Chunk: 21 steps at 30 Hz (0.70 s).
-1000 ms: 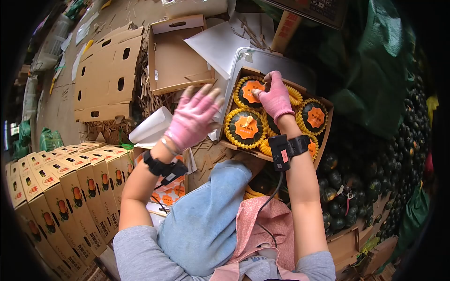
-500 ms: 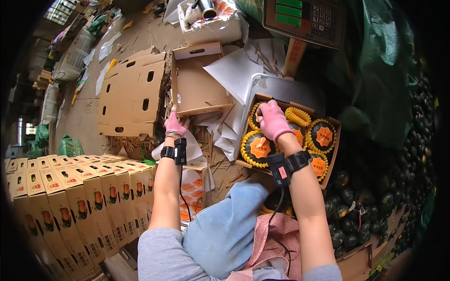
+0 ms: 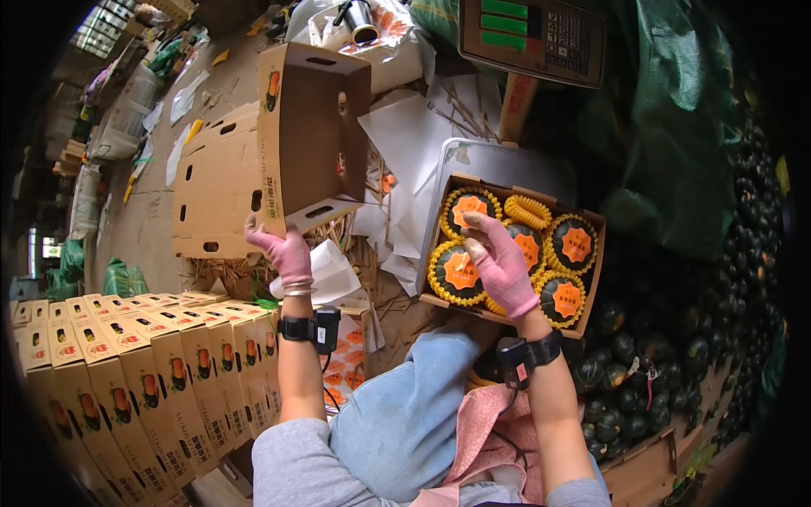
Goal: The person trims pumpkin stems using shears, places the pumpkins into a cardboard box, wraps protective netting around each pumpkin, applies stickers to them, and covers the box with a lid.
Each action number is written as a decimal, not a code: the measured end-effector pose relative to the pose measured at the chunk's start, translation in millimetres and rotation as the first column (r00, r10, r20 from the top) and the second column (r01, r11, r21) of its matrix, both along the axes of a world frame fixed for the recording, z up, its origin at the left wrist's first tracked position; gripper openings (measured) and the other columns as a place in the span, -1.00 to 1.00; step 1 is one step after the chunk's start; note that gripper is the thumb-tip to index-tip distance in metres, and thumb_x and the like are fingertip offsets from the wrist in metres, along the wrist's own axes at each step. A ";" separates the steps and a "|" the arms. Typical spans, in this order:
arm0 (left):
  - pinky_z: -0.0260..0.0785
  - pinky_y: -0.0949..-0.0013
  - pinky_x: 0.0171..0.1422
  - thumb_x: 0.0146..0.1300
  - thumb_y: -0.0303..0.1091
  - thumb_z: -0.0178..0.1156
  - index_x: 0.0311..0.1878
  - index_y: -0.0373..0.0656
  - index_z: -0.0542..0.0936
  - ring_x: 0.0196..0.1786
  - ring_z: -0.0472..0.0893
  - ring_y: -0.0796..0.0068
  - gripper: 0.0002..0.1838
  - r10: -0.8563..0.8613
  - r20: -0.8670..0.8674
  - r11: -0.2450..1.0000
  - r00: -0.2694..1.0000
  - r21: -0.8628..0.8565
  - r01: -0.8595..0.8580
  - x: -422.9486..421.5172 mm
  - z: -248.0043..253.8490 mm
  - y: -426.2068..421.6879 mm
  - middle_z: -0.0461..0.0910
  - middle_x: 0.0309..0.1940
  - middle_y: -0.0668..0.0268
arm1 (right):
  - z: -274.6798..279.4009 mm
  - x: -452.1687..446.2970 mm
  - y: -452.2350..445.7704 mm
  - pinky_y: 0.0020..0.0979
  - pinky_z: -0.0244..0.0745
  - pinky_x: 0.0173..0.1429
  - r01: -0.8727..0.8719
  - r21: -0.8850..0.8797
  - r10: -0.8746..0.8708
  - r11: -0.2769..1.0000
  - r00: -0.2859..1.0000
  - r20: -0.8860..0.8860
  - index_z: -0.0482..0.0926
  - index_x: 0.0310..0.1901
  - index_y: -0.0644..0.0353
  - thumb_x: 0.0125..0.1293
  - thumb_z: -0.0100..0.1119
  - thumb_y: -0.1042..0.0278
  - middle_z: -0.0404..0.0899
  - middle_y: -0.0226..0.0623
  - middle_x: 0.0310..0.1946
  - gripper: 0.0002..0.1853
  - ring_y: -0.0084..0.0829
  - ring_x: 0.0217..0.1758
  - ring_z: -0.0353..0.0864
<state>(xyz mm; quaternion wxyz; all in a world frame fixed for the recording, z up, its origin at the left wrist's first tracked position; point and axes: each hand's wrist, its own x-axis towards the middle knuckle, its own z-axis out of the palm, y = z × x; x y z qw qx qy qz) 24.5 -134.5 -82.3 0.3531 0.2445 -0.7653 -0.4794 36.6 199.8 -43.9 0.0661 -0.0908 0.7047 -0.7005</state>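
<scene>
My left hand (image 3: 283, 253), in a pink glove, grips the near edge of an empty open cardboard box (image 3: 325, 127), which is tilted up on its side. Beneath that box lies a stack of flat cardboard (image 3: 215, 186) with oval hand holes. My right hand (image 3: 504, 272), gloved in pink too, hovers over a packed cardboard box (image 3: 596, 291) with its thumb and fingers apart. Dark green pumpkins (image 3: 568, 300) fill this box, each in a yellow foam net with an orange label; my right hand hides some of them. One net (image 3: 528, 211) shows no label.
The packed box stands on a metal scale platform (image 3: 443, 160), below a display (image 3: 532, 38) with green screens. Printed upright boxes (image 3: 144, 363) stand in rows at left. Loose pumpkins (image 3: 629, 406) are heaped at right. White paper sheets (image 3: 410, 139) lie in the middle.
The empty box has been lifted and tipped from lying flat to standing on its side, with my left hand on it. My right hand has drawn back toward me over the pumpkins.
</scene>
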 end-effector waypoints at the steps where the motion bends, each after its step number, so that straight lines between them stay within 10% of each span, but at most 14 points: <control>1: 0.27 0.07 0.30 0.12 -0.64 0.07 0.26 -0.15 0.05 0.16 0.36 0.14 -0.34 0.001 -0.022 0.967 1.000 -0.255 -0.006 7.8 11.0 -1.5 0.32 0.06 0.04 | 0.9 -0.1 -6.0 -0.43 0.44 0.20 0.053 -0.181 -0.050 0.982 0.999 0.023 0.38 0.20 0.27 0.40 0.04 0.43 0.54 -0.20 0.02 -0.64 -0.42 0.06 0.56; 5: 0.23 -0.03 0.34 0.16 -0.63 0.19 0.19 -0.11 0.16 0.26 0.32 0.05 -0.41 -0.054 -0.241 0.488 0.969 -0.853 -0.185 21.1 57.5 -7.8 0.17 0.27 0.00 | 32.1 -4.8 0.5 -0.18 0.50 0.18 0.069 -0.502 0.084 0.862 0.957 0.276 0.09 0.40 0.20 0.42 -0.06 -0.16 0.46 -0.05 0.12 -0.27 -0.19 0.15 0.53; 8: 0.35 0.02 0.26 0.31 -0.48 0.13 0.16 0.00 0.18 0.28 0.34 -0.03 -0.55 -0.261 -0.370 0.597 0.892 -0.787 -0.152 14.8 63.5 -9.5 0.17 0.28 -0.06 | 58.5 -8.0 6.3 -0.20 0.43 0.25 0.085 -0.743 0.204 0.663 0.935 0.289 -0.09 0.46 0.20 0.19 -0.03 -0.51 0.20 -0.07 0.36 0.07 -0.15 0.30 0.40; 12: 0.40 0.07 0.20 0.35 -0.37 0.14 0.17 0.01 0.24 0.23 0.40 0.01 -0.60 -0.372 -0.464 0.598 0.804 -0.782 -0.175 3.5 80.0 12.3 0.22 0.25 -0.07 | 81.3 -12.4 23.2 -0.32 0.38 0.33 0.141 -0.801 0.269 0.582 0.896 0.353 0.32 0.29 0.28 0.33 0.07 -0.05 0.48 -0.14 0.16 -0.35 -0.35 0.24 0.48; 14: 0.46 0.17 0.11 0.30 -0.61 0.07 0.15 -0.19 0.31 0.02 0.46 0.35 -0.63 -0.295 -0.471 0.655 0.832 -0.733 -0.183 2.3 77.9 11.4 0.33 0.16 0.11 | 77.2 -18.5 27.7 -0.34 0.41 0.29 0.077 -0.644 0.169 0.761 0.935 0.311 0.29 0.29 0.28 0.31 0.12 0.13 0.46 -0.18 0.16 -0.40 -0.35 0.17 0.51; 18: 0.44 0.18 0.10 0.28 -0.43 0.19 0.37 -0.20 0.13 0.05 0.47 0.36 -0.36 -0.260 -0.573 0.965 0.778 -0.175 0.193 -13.6 67.3 24.1 0.32 0.19 0.14 | 71.2 -20.0 9.3 -0.38 0.44 0.22 0.158 -0.674 0.019 0.722 0.969 0.247 0.28 0.27 0.27 0.28 0.19 0.25 0.45 -0.24 0.12 -0.42 -0.39 0.09 0.52; 21: 0.32 0.15 0.28 0.32 -0.30 0.19 0.44 -0.16 0.04 0.22 0.37 0.38 -0.27 -0.418 -0.331 0.603 0.846 0.596 0.531 -5.3 53.8 32.8 0.23 0.32 0.14 | 62.1 -12.8 -16.4 -0.38 0.44 0.20 0.230 -0.769 -0.041 0.596 0.966 0.257 0.27 0.25 0.23 0.19 0.25 0.34 0.48 -0.25 0.08 -0.40 -0.39 0.06 0.54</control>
